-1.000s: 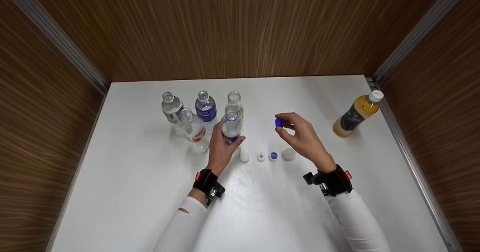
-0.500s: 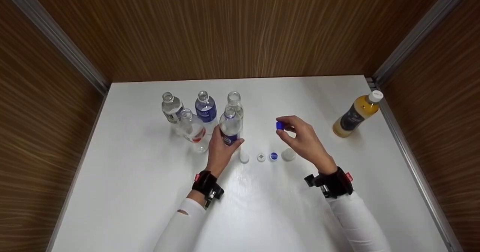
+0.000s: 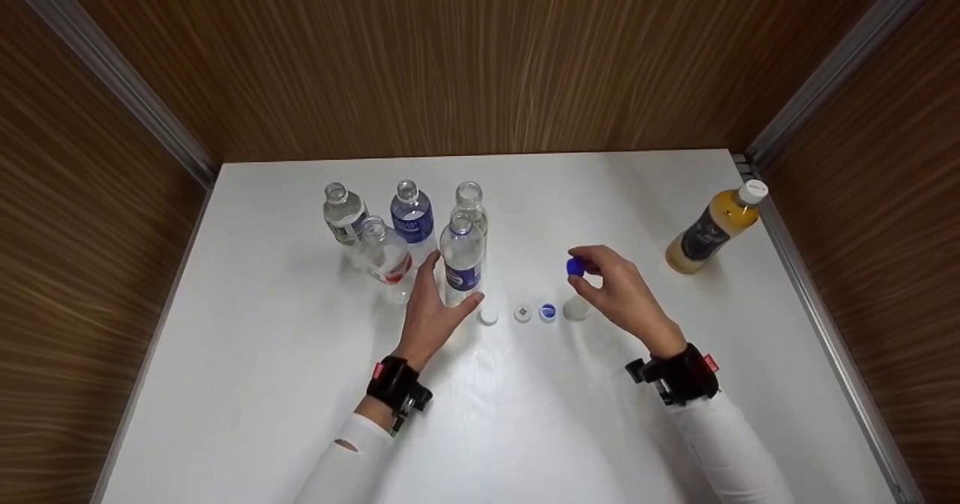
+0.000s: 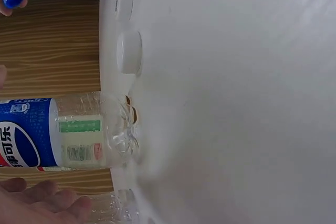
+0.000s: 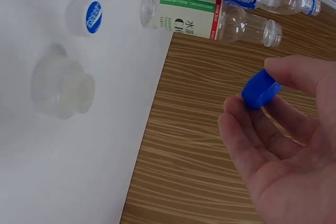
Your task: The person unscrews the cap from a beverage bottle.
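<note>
In the head view, a clear plastic bottle with a blue label (image 3: 462, 275) stands upright and uncapped on the white table. My left hand (image 3: 429, 316) is around its near side, thumb and fingers spread. The left wrist view shows this bottle's base (image 4: 123, 135) on the table, with a gap between label and fingers (image 4: 44, 200). Over to the right, my right hand (image 3: 622, 294) pinches a blue bottle cap (image 3: 575, 266) between thumb and fingertips, above the table. From the right wrist, that cap (image 5: 261, 88) is seen side-on.
Behind and left stand several uncapped bottles, including a blue-labelled one (image 3: 412, 223) and a red-marked one (image 3: 386, 256). A row holds white caps (image 3: 523, 313), a blue-printed cap (image 3: 548, 312) and a translucent piece (image 3: 577, 308). A capped amber drink bottle (image 3: 709, 230) stands at right.
The blue-labelled bottle has been set down on the table, and my left hand has loosened and drawn back toward me. My right hand has shifted right and nearer with the blue cap.
</note>
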`<act>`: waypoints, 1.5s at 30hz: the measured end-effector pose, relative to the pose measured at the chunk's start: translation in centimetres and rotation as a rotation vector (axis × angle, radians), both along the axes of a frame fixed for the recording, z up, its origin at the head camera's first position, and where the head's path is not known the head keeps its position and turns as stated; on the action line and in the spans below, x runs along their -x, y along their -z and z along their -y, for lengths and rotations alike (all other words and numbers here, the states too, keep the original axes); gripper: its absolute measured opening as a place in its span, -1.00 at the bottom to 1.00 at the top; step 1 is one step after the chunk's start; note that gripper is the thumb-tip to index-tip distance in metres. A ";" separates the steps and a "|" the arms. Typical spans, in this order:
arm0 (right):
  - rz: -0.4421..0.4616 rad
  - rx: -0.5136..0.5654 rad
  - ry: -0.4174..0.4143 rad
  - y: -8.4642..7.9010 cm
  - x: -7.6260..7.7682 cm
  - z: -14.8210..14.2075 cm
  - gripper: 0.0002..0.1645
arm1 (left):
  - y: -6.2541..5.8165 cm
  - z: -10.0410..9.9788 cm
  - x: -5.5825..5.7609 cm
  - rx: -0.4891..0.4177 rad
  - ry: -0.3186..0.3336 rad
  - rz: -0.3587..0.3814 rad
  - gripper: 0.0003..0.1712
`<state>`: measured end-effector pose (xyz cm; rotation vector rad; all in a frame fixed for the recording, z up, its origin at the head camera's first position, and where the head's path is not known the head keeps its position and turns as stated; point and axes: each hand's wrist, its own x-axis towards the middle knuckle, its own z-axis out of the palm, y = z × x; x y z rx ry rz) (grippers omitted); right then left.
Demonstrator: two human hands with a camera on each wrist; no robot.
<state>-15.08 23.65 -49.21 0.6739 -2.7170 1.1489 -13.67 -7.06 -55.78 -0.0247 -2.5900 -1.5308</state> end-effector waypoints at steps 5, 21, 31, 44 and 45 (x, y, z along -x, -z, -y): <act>-0.020 -0.105 0.050 1.1 -0.2 -1.5 -0.54 | 0.1 0.6 -0.5 0.040 0.040 0.025 0.11; -0.058 -0.407 0.092 6.4 -1.0 -4.7 -0.66 | 0.3 1.6 -1.2 0.053 0.046 -0.002 0.07; -0.033 -0.393 0.078 7.4 -0.9 -5.0 -0.69 | 0.2 1.5 -1.3 0.069 0.039 -0.020 0.07; 0.057 -0.387 0.105 7.0 -0.9 -5.5 -0.57 | 0.3 1.6 -1.2 0.080 0.054 -0.011 0.08; 0.068 -0.386 0.112 6.9 -0.9 -5.5 -0.56 | 0.3 1.6 -1.1 0.080 0.055 -0.014 0.08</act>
